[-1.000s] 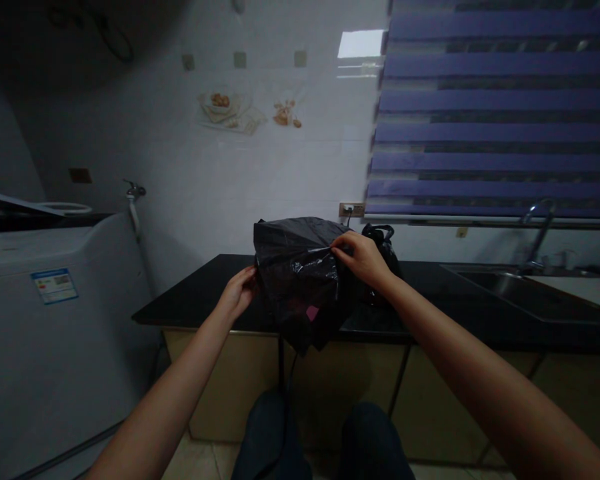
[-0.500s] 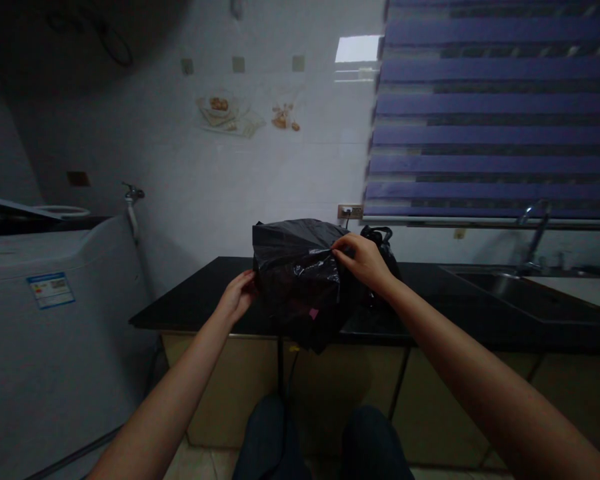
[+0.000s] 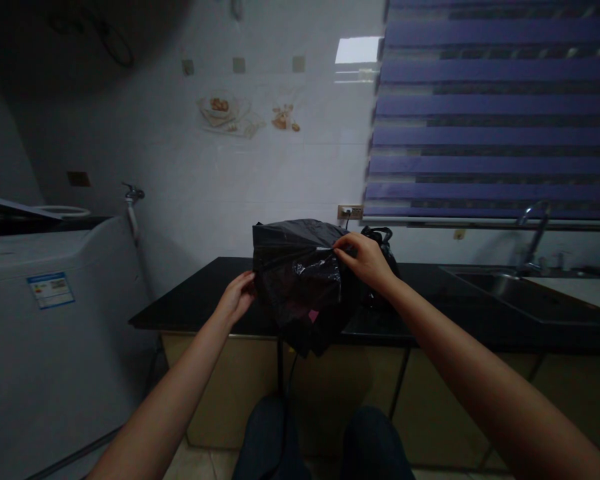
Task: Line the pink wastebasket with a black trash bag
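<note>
A black plastic bag [image 3: 297, 280] is stretched between my two hands at the front edge of the dark countertop [image 3: 200, 293]. My right hand [image 3: 363, 257] pinches the bag's upper right side between thumb and fingertips. At the bag's left edge, my left hand [image 3: 237, 293] has its fingers closed on the plastic, their tips partly hidden behind it. Something pink [image 3: 313, 315] shows low on the bag's front. Behind my right hand stands another black plastic bag [image 3: 380, 239] with its handles up, partly covered by the hand.
To the left is a white washing machine [image 3: 55, 320], its lid raised. A tap [image 3: 133, 193] sits on the wall beside it. On the right are a sink [image 3: 500, 290] and faucet [image 3: 537, 233] below striped blinds [image 3: 495, 107]. Cabinets [image 3: 340, 380] run under the counter.
Both hands keep their grip and have barely moved. The lower part of the bag has shifted slightly, its bottom edge hanging a little lower.
</note>
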Action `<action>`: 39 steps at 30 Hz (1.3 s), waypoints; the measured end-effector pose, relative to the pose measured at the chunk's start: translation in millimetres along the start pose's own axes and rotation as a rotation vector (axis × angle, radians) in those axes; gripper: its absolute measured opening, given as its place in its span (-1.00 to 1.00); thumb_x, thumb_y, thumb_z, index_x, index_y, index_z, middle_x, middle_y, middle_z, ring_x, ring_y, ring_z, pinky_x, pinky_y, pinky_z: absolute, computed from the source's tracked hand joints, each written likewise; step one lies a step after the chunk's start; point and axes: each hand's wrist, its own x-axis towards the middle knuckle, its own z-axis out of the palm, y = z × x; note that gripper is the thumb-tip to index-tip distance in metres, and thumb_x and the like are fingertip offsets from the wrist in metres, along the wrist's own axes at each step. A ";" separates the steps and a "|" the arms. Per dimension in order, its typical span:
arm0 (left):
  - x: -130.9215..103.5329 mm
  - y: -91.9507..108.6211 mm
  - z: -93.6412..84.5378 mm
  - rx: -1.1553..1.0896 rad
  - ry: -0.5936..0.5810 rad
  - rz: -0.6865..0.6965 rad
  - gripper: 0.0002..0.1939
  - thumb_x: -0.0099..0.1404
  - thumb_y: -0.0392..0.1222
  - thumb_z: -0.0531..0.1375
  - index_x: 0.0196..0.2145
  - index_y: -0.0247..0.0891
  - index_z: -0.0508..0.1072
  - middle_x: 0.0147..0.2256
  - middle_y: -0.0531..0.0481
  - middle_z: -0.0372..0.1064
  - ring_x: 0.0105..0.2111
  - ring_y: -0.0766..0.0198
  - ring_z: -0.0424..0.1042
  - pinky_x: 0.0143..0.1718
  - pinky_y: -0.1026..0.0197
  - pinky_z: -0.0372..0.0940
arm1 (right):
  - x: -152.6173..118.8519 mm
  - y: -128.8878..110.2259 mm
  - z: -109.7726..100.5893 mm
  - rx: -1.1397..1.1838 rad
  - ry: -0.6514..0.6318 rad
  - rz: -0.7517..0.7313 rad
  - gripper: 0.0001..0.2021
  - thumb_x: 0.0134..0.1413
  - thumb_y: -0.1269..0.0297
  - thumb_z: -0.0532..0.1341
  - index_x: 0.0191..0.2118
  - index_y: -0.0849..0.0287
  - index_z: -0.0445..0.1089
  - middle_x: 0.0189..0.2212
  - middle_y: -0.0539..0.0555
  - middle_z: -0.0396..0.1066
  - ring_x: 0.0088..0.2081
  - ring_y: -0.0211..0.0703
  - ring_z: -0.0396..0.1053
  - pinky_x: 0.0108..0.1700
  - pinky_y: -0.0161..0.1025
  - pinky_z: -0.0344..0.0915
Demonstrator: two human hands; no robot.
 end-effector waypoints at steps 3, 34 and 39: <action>-0.6 1.0 1.0 -0.002 0.003 -0.005 -0.88 -0.04 -0.38 0.32 -0.46 -0.32 0.48 -0.47 0.02 0.46 -0.48 0.33 0.40 -0.46 0.31 0.26 | 0.0 -0.1 -0.7 0.002 0.003 -0.006 -0.96 0.03 0.41 0.19 -0.38 0.18 0.39 -0.37 0.07 0.41 -0.29 -0.16 0.36 -0.20 -0.20 0.27; 0.9 -4.0 -1.8 0.005 0.005 0.002 -0.90 -0.01 -0.39 0.28 -0.46 -0.30 0.49 -0.45 0.01 0.46 -0.46 0.33 0.42 -0.39 0.31 0.27 | -1.8 2.9 -7.2 0.013 0.073 0.012 -0.96 0.01 0.38 0.20 -0.38 0.18 0.40 -0.40 0.07 0.41 -0.31 -0.17 0.36 -0.20 -0.19 0.28; 0.1 -3.5 0.6 0.003 0.012 0.004 -0.90 -0.02 -0.40 0.28 -0.47 -0.31 0.49 -0.47 0.02 0.47 -0.46 0.34 0.41 -0.40 0.32 0.26 | -1.7 4.1 -7.7 0.023 0.086 0.013 -0.96 0.01 0.37 0.19 -0.39 0.17 0.39 -0.40 0.07 0.42 -0.32 -0.15 0.36 -0.20 -0.18 0.28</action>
